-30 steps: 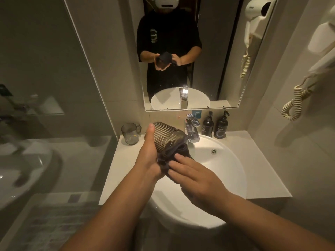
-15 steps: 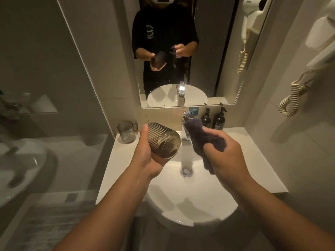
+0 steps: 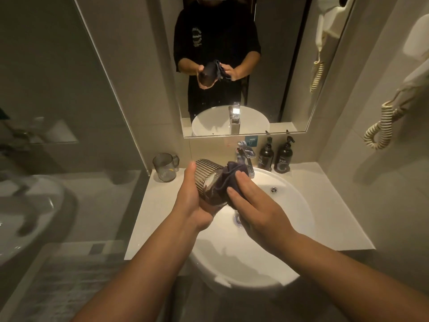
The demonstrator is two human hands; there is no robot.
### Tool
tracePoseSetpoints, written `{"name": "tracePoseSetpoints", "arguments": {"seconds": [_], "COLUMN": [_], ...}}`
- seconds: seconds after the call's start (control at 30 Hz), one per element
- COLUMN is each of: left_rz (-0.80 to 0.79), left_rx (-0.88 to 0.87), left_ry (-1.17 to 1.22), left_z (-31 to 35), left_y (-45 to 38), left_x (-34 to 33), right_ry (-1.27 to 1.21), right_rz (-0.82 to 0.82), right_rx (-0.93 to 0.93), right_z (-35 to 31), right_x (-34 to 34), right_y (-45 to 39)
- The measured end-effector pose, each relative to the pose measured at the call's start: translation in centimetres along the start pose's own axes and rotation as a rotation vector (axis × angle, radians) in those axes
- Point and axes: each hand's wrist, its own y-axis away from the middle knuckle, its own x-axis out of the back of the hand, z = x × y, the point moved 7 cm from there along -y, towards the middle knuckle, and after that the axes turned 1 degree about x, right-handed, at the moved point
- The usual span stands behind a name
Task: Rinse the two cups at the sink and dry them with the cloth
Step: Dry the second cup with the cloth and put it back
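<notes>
My left hand (image 3: 193, 201) grips a ribbed glass cup (image 3: 206, 175), tilted on its side above the left part of the white sink (image 3: 290, 205). A dark cloth (image 3: 226, 180) is bunched against the cup's mouth and partly inside it. My right hand (image 3: 257, 205) presses the cloth there with its fingers laid flat over it. A second cup (image 3: 165, 167), clear with a handle, stands upright on the counter at the back left, apart from both hands.
The tap (image 3: 246, 159) stands behind the cup at the basin's rear. Two dark pump bottles (image 3: 274, 155) sit at the back right of the counter (image 3: 336, 217). A mirror (image 3: 232, 66) hangs above. A coiled hairdryer cord (image 3: 380, 129) hangs on the right wall.
My right hand has brought the cloth back from the right to the cup's mouth and pushed it in. My left hand still holds the cup, now turned more sideways.
</notes>
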Motion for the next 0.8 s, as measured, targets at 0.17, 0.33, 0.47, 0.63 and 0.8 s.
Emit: {"name": "tracePoseSetpoints", "arguments": {"seconds": [0.17,0.33,0.47,0.63,0.8], "left_rz": [0.094,0.073,0.068,0.065,0.142], "left_rx": [-0.112,-0.079,0.095,-0.091,-0.344], "left_ry": [-0.012,-0.082,-0.255,-0.75,-1.064], "left_z": [1.8,1.5,-1.8,-5.5,-6.8], "left_y": [-1.0,-1.5,-1.9,-2.1,-0.7], "left_x": [0.8,1.1,3.3,6.5,8.9], "right_ry": [-0.129,-0.267,-0.193,-0.235,-0.207], "right_rz": [-0.309,-0.826,-0.904,-0.949,-1.029], "right_rx": [-0.135,-0.522,-0.482,-0.381,-0.413], "right_z": [1.1,4.6,4.2,0.7,-1.7], "right_x": [-2.9,-5.8,-5.7,-6.4,-8.3], "right_y": [2.2,7.3,9.5,13.0,17.4]}}
